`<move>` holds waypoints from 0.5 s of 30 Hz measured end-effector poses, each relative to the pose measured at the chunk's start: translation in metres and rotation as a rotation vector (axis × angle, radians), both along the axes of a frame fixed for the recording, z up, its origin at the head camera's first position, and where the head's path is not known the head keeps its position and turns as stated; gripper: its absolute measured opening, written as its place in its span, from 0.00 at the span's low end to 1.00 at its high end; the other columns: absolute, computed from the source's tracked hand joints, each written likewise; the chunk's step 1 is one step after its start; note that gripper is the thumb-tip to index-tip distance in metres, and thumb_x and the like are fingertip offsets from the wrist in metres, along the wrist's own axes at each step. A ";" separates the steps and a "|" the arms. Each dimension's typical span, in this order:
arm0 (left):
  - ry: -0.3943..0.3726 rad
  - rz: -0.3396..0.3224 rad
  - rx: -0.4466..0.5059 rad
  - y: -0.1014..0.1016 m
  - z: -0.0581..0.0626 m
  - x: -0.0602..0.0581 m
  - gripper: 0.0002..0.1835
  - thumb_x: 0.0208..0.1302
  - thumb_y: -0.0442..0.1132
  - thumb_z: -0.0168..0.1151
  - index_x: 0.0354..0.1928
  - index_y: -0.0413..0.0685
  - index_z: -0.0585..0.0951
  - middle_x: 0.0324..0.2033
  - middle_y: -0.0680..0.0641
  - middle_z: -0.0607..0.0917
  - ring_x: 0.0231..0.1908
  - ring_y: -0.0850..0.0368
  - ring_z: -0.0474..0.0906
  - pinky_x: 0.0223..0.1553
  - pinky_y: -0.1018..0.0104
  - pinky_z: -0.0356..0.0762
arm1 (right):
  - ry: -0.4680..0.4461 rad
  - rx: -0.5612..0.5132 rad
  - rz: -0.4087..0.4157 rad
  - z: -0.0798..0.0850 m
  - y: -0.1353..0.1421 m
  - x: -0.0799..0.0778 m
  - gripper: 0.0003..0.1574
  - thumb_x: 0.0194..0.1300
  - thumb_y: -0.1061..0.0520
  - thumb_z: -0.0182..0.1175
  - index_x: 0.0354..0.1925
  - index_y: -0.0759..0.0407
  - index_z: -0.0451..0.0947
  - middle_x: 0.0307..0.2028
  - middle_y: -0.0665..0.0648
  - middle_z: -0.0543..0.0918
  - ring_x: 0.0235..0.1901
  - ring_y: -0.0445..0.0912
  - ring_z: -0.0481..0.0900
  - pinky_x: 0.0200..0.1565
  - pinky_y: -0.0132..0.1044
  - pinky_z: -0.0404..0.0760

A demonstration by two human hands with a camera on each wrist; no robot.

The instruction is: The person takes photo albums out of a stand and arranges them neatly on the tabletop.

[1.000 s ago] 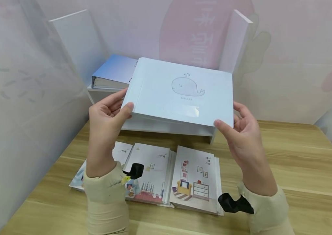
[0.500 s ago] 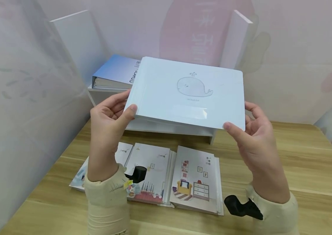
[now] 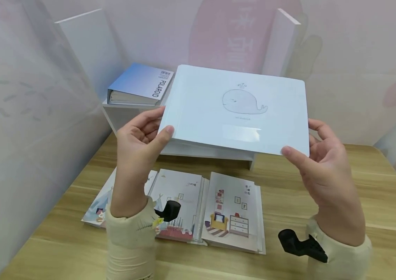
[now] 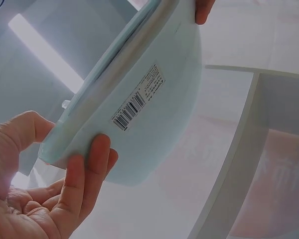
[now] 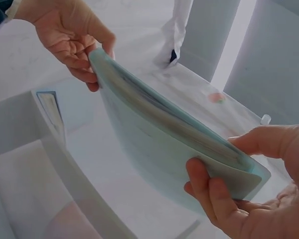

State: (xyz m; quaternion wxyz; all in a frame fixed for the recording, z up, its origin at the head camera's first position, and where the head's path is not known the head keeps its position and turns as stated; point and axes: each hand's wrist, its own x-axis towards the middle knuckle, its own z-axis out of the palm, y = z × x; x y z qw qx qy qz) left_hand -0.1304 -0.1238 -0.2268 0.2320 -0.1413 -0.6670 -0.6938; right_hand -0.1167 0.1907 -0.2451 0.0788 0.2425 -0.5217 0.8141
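I log whale album (image 3: 198, 109), near the shelf (image 3: 86, 54), ends pinched by both hands (image 3: 136, 146) (image 3: 325, 163); slackened grip could drop it.

The flat white plastic album (image 3: 205, 105) is between the left hand (image 3: 136, 142) and right hand (image 3: 325, 165), right of the thick blue binder (image 3: 136, 82) on the white boxy shelf (image 3: 281, 46). White rectangular books (image 3: 231, 206) lie in front, on the brown wooden table (image 3: 394, 198).

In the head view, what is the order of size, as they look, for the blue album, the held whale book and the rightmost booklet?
Largest to smallest:
1. whale book
2. rightmost booklet
3. blue album
Being held up may bring the whale book nearer the camera and enlarge it.
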 end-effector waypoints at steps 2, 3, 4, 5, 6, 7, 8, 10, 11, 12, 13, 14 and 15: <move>0.003 -0.007 -0.020 0.003 0.000 0.000 0.22 0.59 0.24 0.63 0.57 0.29 0.78 0.36 0.58 0.87 0.37 0.61 0.84 0.39 0.76 0.82 | 0.011 0.015 -0.001 0.000 0.006 0.001 0.34 0.60 0.85 0.47 0.62 0.69 0.62 0.51 0.65 0.82 0.45 0.47 0.85 0.43 0.27 0.83; 0.000 -0.009 -0.030 0.005 0.000 0.000 0.22 0.59 0.24 0.63 0.57 0.29 0.78 0.36 0.58 0.87 0.37 0.62 0.84 0.39 0.76 0.82 | 0.016 0.016 -0.001 0.000 0.008 0.001 0.34 0.60 0.86 0.47 0.62 0.70 0.62 0.51 0.65 0.82 0.45 0.47 0.85 0.42 0.27 0.83; -0.003 -0.012 -0.040 0.006 0.000 0.000 0.22 0.60 0.23 0.63 0.58 0.29 0.78 0.36 0.58 0.87 0.37 0.62 0.84 0.39 0.76 0.82 | 0.023 0.013 0.003 -0.001 0.011 0.001 0.34 0.59 0.86 0.47 0.62 0.71 0.62 0.51 0.66 0.82 0.44 0.48 0.85 0.42 0.27 0.83; -0.006 -0.016 -0.046 0.008 0.000 0.000 0.22 0.60 0.23 0.63 0.58 0.29 0.78 0.36 0.58 0.87 0.38 0.62 0.84 0.40 0.76 0.82 | 0.028 0.011 0.005 -0.001 0.013 0.001 0.34 0.59 0.86 0.46 0.62 0.72 0.62 0.50 0.66 0.82 0.44 0.48 0.85 0.41 0.28 0.83; -0.009 -0.023 -0.051 0.009 -0.001 0.000 0.22 0.60 0.23 0.63 0.58 0.29 0.78 0.37 0.56 0.87 0.38 0.63 0.84 0.40 0.76 0.82 | 0.029 0.004 0.007 -0.001 0.016 0.001 0.34 0.59 0.87 0.46 0.62 0.72 0.61 0.50 0.67 0.82 0.44 0.49 0.84 0.41 0.28 0.83; -0.015 -0.025 -0.058 0.011 -0.001 0.000 0.22 0.60 0.23 0.63 0.58 0.29 0.78 0.37 0.54 0.87 0.38 0.63 0.84 0.40 0.75 0.82 | 0.028 0.000 0.009 -0.002 0.018 0.001 0.34 0.59 0.87 0.46 0.63 0.73 0.61 0.50 0.67 0.82 0.44 0.49 0.84 0.42 0.28 0.83; -0.020 -0.028 -0.061 0.012 -0.002 -0.001 0.22 0.60 0.23 0.63 0.58 0.30 0.78 0.38 0.51 0.88 0.39 0.63 0.84 0.41 0.75 0.82 | 0.027 0.001 0.011 -0.002 0.020 0.002 0.35 0.58 0.87 0.46 0.63 0.73 0.61 0.51 0.67 0.82 0.45 0.50 0.84 0.44 0.29 0.83; -0.028 -0.037 -0.071 0.014 -0.002 -0.001 0.22 0.60 0.23 0.63 0.58 0.30 0.78 0.40 0.45 0.87 0.39 0.63 0.84 0.41 0.75 0.82 | 0.025 0.007 0.015 -0.002 0.023 0.002 0.36 0.58 0.87 0.46 0.64 0.73 0.60 0.52 0.67 0.81 0.47 0.50 0.84 0.46 0.30 0.83; -0.029 -0.041 -0.075 0.015 -0.002 -0.001 0.22 0.60 0.23 0.63 0.58 0.30 0.78 0.41 0.42 0.87 0.39 0.63 0.85 0.42 0.74 0.83 | 0.027 0.009 0.026 -0.002 0.025 0.002 0.37 0.58 0.88 0.45 0.65 0.73 0.60 0.52 0.67 0.81 0.47 0.50 0.84 0.47 0.30 0.83; -0.028 -0.046 -0.079 0.017 -0.002 -0.001 0.22 0.60 0.23 0.63 0.58 0.30 0.78 0.43 0.39 0.87 0.40 0.63 0.85 0.42 0.74 0.83 | 0.031 0.015 0.037 -0.002 0.027 0.003 0.38 0.58 0.88 0.45 0.66 0.73 0.59 0.54 0.66 0.80 0.48 0.50 0.83 0.48 0.30 0.83; -0.027 -0.049 -0.084 0.018 -0.002 -0.001 0.22 0.60 0.23 0.63 0.59 0.30 0.78 0.44 0.37 0.86 0.40 0.63 0.85 0.43 0.73 0.83 | 0.037 0.027 0.046 -0.001 0.029 0.003 0.39 0.58 0.88 0.44 0.67 0.73 0.58 0.54 0.66 0.80 0.49 0.50 0.83 0.49 0.30 0.83; -0.025 -0.054 -0.087 0.019 -0.002 0.000 0.22 0.60 0.23 0.63 0.59 0.30 0.77 0.45 0.35 0.86 0.40 0.63 0.85 0.43 0.73 0.83 | 0.043 0.037 0.056 0.000 0.031 0.003 0.40 0.58 0.88 0.44 0.67 0.73 0.58 0.55 0.66 0.80 0.50 0.50 0.83 0.50 0.31 0.83; -0.025 -0.058 -0.090 0.020 -0.002 0.000 0.22 0.61 0.23 0.63 0.59 0.31 0.77 0.45 0.34 0.85 0.41 0.63 0.85 0.43 0.72 0.84 | 0.045 0.038 0.069 0.000 0.033 0.003 0.40 0.58 0.89 0.43 0.68 0.73 0.57 0.56 0.66 0.80 0.51 0.50 0.83 0.50 0.31 0.82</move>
